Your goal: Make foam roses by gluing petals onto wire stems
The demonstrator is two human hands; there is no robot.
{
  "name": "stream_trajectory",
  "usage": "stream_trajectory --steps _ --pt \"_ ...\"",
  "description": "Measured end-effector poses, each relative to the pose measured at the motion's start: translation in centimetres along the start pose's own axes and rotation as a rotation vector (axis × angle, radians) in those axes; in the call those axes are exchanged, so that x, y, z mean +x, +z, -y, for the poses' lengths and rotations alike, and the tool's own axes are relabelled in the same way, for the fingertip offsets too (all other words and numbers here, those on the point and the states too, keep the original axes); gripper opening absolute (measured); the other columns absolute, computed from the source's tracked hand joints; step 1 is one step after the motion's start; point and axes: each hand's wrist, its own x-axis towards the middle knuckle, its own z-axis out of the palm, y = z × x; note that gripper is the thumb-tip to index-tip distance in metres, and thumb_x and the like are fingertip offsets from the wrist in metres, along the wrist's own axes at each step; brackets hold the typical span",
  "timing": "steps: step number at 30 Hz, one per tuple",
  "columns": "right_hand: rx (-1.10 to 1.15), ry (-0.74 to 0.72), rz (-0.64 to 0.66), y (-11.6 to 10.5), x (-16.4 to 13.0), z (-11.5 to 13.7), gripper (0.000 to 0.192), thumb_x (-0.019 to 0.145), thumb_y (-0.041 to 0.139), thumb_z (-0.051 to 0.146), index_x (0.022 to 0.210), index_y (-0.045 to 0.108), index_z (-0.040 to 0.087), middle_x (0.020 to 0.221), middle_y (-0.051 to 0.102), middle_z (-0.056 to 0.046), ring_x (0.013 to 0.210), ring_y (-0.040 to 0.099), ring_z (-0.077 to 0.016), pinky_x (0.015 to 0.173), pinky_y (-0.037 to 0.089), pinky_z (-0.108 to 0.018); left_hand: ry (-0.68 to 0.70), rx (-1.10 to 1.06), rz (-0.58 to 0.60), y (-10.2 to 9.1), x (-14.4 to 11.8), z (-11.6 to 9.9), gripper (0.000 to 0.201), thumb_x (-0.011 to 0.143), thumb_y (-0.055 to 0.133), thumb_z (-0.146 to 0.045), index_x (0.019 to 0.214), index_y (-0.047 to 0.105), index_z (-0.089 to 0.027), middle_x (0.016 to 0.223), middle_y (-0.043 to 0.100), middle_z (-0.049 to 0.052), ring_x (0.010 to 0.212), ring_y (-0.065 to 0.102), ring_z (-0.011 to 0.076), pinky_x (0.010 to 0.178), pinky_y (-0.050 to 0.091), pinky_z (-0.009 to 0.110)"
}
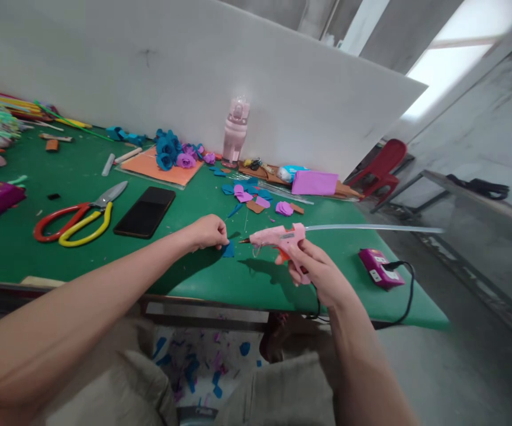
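Observation:
My right hand (311,266) is wrapped round the handle of a pink glue gun (277,238), fingers by its orange trigger. A long clear glue stick (371,227) sticks out of the gun's back end. The nozzle points left, close to a small blue paper piece (228,249). My left hand (210,232) pinches that blue piece at its upper left, low over the green table. Beyond both hands lie cut blue and purple petals (242,192) and a layered purple piece (284,208).
Left of my hands are a dark phone (145,212) and red-and-yellow scissors (84,216). Finished blue paper roses (167,148) rest on orange sheets (162,170). A pink bottle (235,133) stands against the white board. The gun's cord runs to a purple power strip (380,269) at right.

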Motion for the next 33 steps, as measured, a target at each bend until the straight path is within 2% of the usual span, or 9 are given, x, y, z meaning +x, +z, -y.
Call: stream_trajectory --steps 5,7,12,18,21,24,26,30,33 --pt "0.155 0.075 -0.037 -2.1 1.1 -1.5 0.030 0.073 0.059 0.043 0.087 0.056 0.017 0.067 0.060 0.000 0.042 0.040 -0.0060 0.041 0.038 -0.021 0.013 -0.080 0.047 -0.3 -0.3 0.0 0.010 0.061 0.061 -0.023 0.055 0.056 -0.017 0.048 0.055 -0.001 0.030 0.027 0.0049 0.034 0.014 0.022" --pt "0.101 0.102 -0.075 -2.6 1.6 -2.3 0.029 0.068 0.064 0.041 0.078 0.055 0.016 0.051 0.050 0.005 0.042 0.041 -0.0071 0.042 0.038 -0.020 0.028 -0.125 0.070 -0.5 -0.5 -0.1 0.013 0.060 0.063 -0.025 0.054 0.056 -0.016 0.048 0.055 -0.002 0.030 0.025 0.0043 0.034 0.013 0.022" --pt "-0.191 0.100 -0.257 -2.6 2.8 -4.0 0.032 0.070 0.057 0.047 0.070 0.055 0.015 0.047 0.045 0.005 0.038 0.035 -0.0063 0.038 0.025 -0.019 0.052 -0.204 0.090 -1.2 -1.5 -0.5 0.020 0.057 0.067 -0.032 0.056 0.056 -0.016 0.049 0.056 -0.001 0.030 0.025 0.0034 0.033 0.011 0.020" --pt "-0.724 0.007 -0.359 -1.6 4.0 -4.1 0.041 0.082 0.037 0.047 0.071 0.060 0.015 0.063 0.061 -0.007 0.060 0.055 -0.0162 0.054 0.035 -0.023 0.155 -0.255 0.017 -0.3 -5.2 -2.5 0.026 0.060 0.065 -0.039 0.061 0.057 -0.015 0.053 0.057 -0.001 0.034 0.028 0.0037 0.033 0.014 0.020" --pt "-0.752 0.004 -0.396 -0.9 3.9 -3.6 0.037 0.079 0.044 0.047 0.070 0.062 0.015 0.075 0.065 -0.011 0.075 0.059 -0.0213 0.062 0.037 -0.026 0.211 -0.244 -0.025 0.8 -7.5 -3.3 0.025 0.062 0.063 -0.039 0.062 0.058 -0.014 0.054 0.057 -0.001 0.037 0.031 0.0041 0.035 0.017 0.019" --pt "-0.777 0.006 -0.499 0.4 2.8 -2.8 0.036 0.076 0.049 0.047 0.081 0.063 0.014 0.088 0.064 -0.015 0.086 0.058 -0.0250 0.069 0.038 -0.029 0.250 -0.230 -0.041 1.7 -9.2 -3.6 0.024 0.063 0.063 -0.038 0.062 0.059 -0.014 0.052 0.055 -0.002 0.039 0.032 0.0041 0.037 0.019 0.019" --pt "-0.735 -0.087 -0.558 1.7 1.8 -2.2 0.033 0.078 0.048 0.043 0.087 0.062 0.015 0.092 0.064 -0.013 0.088 0.057 -0.0231 0.073 0.039 -0.030 0.258 -0.225 -0.039 2.0 -10.0 -3.7 0.024 0.063 0.063 -0.038 0.062 0.059 -0.014 0.050 0.053 -0.004 0.039 0.031 0.0040 0.038 0.020 0.019" --pt "-0.373 -0.397 -0.341 4.6 0.0 -1.6 0.029 0.084 0.040 0.036 0.083 0.064 0.019 0.091 0.065 -0.005 0.089 0.057 -0.0159 0.080 0.041 -0.027 0.261 -0.203 -0.027 2.1 -10.5 -3.4 0.026 0.062 0.063 -0.039 0.063 0.059 -0.014 0.049 0.052 -0.004 0.039 0.030 0.0044 0.038 0.019 0.019" --pt "-0.193 -0.375 -0.169 5.9 -0.6 -1.4 0.027 0.080 0.046 0.037 0.081 0.065 0.018 0.084 0.065 -0.003 0.082 0.058 -0.0162 0.075 0.044 -0.028 0.243 -0.177 -0.045 2.0 -10.4 -3.1 0.028 0.061 0.064 -0.041 0.063 0.058 -0.014 0.049 0.052 -0.004 0.039 0.031 0.0047 0.038 0.020 0.019"
